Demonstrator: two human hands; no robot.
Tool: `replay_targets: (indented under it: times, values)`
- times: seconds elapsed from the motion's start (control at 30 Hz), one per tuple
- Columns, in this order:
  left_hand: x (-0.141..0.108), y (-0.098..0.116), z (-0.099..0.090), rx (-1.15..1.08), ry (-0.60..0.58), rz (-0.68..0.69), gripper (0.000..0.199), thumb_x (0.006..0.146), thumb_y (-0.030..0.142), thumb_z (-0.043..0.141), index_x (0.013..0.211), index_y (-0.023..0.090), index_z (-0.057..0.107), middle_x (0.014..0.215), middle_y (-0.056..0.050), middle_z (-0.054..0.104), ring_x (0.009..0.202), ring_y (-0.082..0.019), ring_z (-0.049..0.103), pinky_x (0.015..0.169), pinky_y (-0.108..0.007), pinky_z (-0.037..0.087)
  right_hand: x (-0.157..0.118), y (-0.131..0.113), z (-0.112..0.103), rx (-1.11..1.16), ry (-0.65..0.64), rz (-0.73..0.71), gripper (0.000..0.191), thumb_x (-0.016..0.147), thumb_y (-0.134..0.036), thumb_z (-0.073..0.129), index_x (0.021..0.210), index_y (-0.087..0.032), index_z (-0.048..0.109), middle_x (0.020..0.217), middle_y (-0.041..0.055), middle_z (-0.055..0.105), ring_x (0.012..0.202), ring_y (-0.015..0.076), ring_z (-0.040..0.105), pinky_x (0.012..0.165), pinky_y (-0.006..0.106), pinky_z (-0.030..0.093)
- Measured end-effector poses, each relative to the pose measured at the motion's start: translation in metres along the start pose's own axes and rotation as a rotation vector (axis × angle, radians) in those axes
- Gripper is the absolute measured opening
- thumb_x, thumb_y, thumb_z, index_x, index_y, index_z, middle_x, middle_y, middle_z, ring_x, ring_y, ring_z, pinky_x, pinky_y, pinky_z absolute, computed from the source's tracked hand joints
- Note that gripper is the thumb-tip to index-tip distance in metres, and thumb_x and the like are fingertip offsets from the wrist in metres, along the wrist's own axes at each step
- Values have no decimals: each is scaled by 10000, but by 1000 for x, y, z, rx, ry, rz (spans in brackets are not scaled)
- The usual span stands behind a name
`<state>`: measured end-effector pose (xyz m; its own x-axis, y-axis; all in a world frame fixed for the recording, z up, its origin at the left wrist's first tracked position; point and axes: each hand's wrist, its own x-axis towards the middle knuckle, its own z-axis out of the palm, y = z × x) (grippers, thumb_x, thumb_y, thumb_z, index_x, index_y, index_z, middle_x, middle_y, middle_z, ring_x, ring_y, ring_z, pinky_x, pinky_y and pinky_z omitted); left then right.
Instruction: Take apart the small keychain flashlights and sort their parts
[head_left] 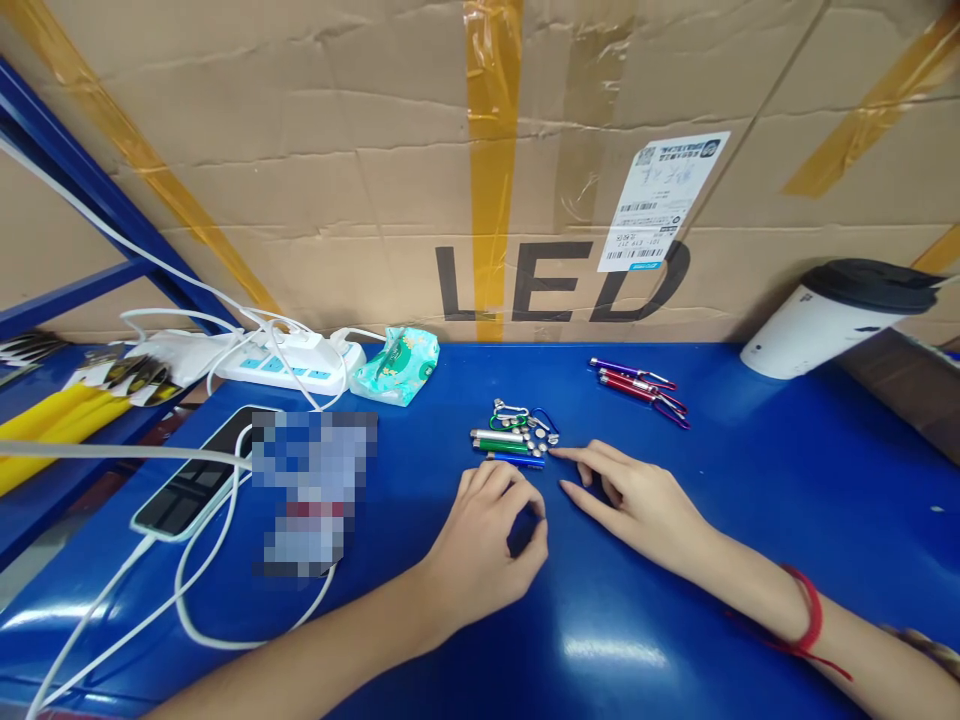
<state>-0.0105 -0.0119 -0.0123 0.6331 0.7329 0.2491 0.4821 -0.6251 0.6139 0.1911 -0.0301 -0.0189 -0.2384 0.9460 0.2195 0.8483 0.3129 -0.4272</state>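
Near the middle of the blue table [630, 590], silver [499, 435], green [501, 447] and blue [517, 461] metal tubes lie side by side. Small round silver pieces [540, 436] and carabiner clips [510, 410] sit just behind and right of them. My left hand [491, 535] is in front of the blue tube, its fingers curled and the thumb near the index finger; whether anything small is between them is hidden. My right hand [637, 500] has its fingers apart, the index fingertip beside the round pieces. Farther back right lie purple [630, 372] and red [634, 385] tubes with clips.
A large cardboard box [360, 200] stands behind the table. A lidded cup [817, 320] leans at the back right. On the left are a power strip [285, 372], tissue pack [397, 368], phone [199, 480] and loose white cables [180, 590].
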Motion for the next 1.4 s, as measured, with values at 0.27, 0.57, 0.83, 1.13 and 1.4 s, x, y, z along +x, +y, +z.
replay_targets:
  times: [0.27, 0.57, 0.83, 1.13, 1.4]
  values:
    - [6, 6, -6, -269, 73, -160, 104, 798, 159, 498, 705, 192, 530, 793, -13, 588, 804, -169, 556, 781, -326, 389, 1, -1, 0, 29, -4, 32, 221, 879, -314, 485, 1067, -236, 572, 762, -14, 582, 497, 92, 525, 486, 214, 417]
    - [14, 9, -12, -939, 53, -532, 153, 755, 286, 570, 762, 189, 452, 702, 27, 512, 646, -116, 549, 578, -232, 402, 1, -3, -2, 37, -38, 53, 106, 868, -283, 496, 923, -238, 576, 771, -22, 571, 512, 89, 512, 503, 215, 403]
    - [13, 9, -13, -1342, -103, -677, 217, 698, 209, 627, 757, 188, 418, 658, 63, 430, 494, -44, 443, 423, -170, 275, 1, -3, -3, 34, -35, 31, 111, 873, -277, 478, 892, -238, 581, 780, -17, 576, 511, 86, 517, 488, 208, 399]
    - [14, 5, -16, -1632, -221, -813, 168, 675, 95, 580, 724, 175, 441, 538, 79, 328, 450, -30, 362, 349, -143, 124, 1, -2, -2, 30, -27, 19, 123, 882, -289, 468, 881, -244, 582, 762, -14, 573, 535, 94, 533, 496, 206, 411]
    - [10, 7, -15, -1557, -279, -773, 158, 696, 110, 557, 619, 166, 431, 442, 87, 258, 390, -38, 316, 363, -166, 125, 1, -1, -2, 45, -44, 25, 118, 888, -285, 462, 889, -242, 572, 775, -12, 571, 530, 92, 527, 499, 209, 407]
